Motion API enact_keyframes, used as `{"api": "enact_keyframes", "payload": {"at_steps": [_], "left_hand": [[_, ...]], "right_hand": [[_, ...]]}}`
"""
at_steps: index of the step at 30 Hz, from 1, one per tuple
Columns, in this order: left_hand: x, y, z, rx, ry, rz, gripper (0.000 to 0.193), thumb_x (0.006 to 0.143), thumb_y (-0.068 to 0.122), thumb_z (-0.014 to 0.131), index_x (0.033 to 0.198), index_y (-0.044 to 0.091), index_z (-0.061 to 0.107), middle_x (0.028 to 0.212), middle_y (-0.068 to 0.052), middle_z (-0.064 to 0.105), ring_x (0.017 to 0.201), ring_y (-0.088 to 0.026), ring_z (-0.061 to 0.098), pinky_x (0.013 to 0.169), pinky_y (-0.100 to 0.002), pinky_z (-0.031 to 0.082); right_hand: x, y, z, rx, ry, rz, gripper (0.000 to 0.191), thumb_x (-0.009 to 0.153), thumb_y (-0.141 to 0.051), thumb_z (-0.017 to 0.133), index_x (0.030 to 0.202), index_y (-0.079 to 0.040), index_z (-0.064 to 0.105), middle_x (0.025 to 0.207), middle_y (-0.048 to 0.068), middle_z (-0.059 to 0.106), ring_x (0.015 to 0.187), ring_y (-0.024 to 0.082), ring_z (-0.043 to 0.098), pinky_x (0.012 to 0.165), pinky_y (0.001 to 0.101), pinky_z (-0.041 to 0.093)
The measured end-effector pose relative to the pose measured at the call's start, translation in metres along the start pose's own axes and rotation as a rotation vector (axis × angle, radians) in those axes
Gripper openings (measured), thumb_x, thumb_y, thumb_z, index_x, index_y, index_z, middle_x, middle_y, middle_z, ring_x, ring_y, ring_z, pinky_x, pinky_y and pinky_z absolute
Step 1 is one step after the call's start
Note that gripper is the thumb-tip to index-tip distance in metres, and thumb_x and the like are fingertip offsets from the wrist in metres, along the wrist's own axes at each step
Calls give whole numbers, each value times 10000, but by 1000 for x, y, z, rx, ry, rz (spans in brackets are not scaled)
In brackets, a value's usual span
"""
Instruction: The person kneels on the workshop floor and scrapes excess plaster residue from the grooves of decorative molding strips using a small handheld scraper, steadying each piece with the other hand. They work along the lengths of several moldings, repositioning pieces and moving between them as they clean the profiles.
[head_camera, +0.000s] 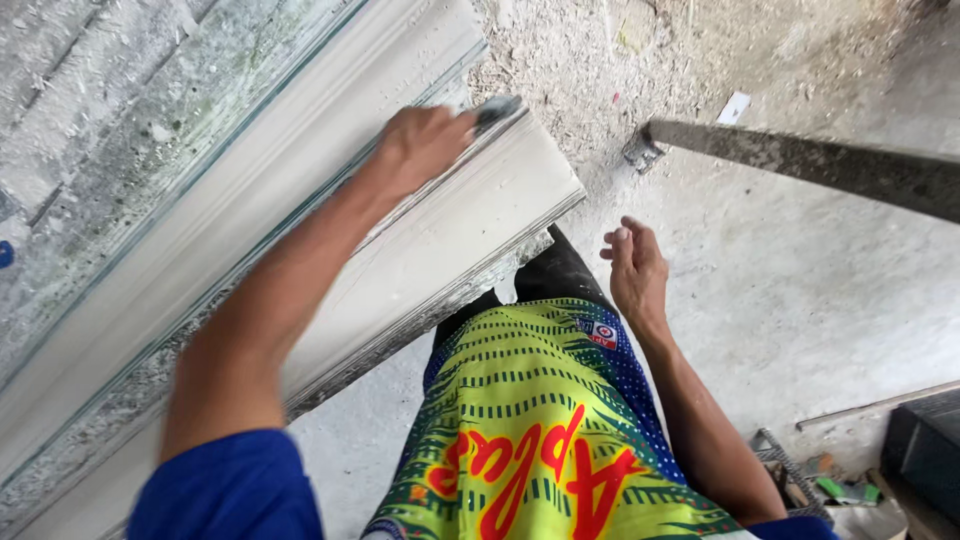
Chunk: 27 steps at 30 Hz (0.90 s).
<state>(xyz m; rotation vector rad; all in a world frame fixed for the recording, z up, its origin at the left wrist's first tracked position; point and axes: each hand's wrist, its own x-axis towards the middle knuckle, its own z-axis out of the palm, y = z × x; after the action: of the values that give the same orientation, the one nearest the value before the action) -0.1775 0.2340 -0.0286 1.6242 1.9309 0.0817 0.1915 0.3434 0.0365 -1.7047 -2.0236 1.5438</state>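
A: Item one, what the left hand (420, 148) has?

B: A grey flat tool (497, 110), likely a scraper or sanding pad; kind cannot be told. Fingers curled down over it, pressing it onto the white plaster moulding (450, 240) at its far right end. Only the tool's far tip shows past the knuckles.

A: The moulding itself?

B: Long, stepped white profile, running from near left to far right across the left half of the scene. It rests on a bench with a rough, crusted edge (130, 400). A glass sheet (150, 130) lies just beside it, far left.

A: Right hand (635, 272)?

B: Empty. Fingers loosely half bent, palm turned down, hanging above the concrete floor (800, 290), well apart from the moulding.

A: Surroundings?

B: A dusty grey beam (820, 165) slants in from the far right, its metal-capped end near the moulding's tip. White scrap (734, 107) on the floor beyond it. Plaster dust thick at far centre. Near right: a dark box (925, 450), a thin rod (875, 405), a small clutter of tools (800, 485).

A: Obstructions?

B: The person's own bright yellow-green patterned shorts (530, 420) stand close against the bench edge.
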Motion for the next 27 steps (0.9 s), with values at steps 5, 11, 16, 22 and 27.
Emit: {"api": "enact_keyframes", "payload": {"at_steps": [5, 11, 16, 22, 27], "left_hand": [[-34, -3, 3, 106, 6, 16, 207, 982, 249, 511, 1113, 163, 646, 679, -65, 566, 480, -198, 597, 396, -363, 500], [53, 49, -6, -162, 3, -133, 308, 1039, 106, 518, 1333, 17, 546, 748, -157, 638, 494, -233, 641, 397, -419, 537], [-22, 146, 5, -562, 503, -210, 435, 923, 137, 643, 1328, 11, 549, 1072, -218, 659, 798, -382, 695, 646, -500, 577], [-110, 138, 71, -621, 762, -379, 644, 881, 269, 728, 1435, 51, 483, 1372, -230, 590, 1252, -390, 578, 1065, -536, 450], [-258, 61, 172, -123, 1179, -1153, 737, 995, 365, 737, 1589, 149, 358, 1549, -228, 440, 1525, -438, 325, 1235, -618, 240]], "right_hand": [[5, -16, -4, -61, 45, 99, 440, 1104, -298, 455, 1347, 54, 559, 1067, 196, 747, 900, 232, 752, 781, 341, 597], [45, -51, 24, -60, -125, -29, 443, 1105, -305, 408, 1356, 27, 556, 1124, 181, 742, 954, 222, 751, 798, 346, 623], [74, -94, 81, 181, -443, -134, 476, 1152, -313, 426, 1419, 80, 455, 1096, 231, 708, 979, 245, 705, 848, 362, 586], [99, -151, 129, -253, -738, -523, 521, 1140, -377, 345, 1558, -68, 303, 996, 193, 708, 743, 233, 701, 598, 354, 600], [131, -197, 161, -1346, -940, -971, 573, 1059, -492, 248, 1566, -267, 392, 1012, 254, 658, 533, 255, 657, 352, 383, 544]]}}
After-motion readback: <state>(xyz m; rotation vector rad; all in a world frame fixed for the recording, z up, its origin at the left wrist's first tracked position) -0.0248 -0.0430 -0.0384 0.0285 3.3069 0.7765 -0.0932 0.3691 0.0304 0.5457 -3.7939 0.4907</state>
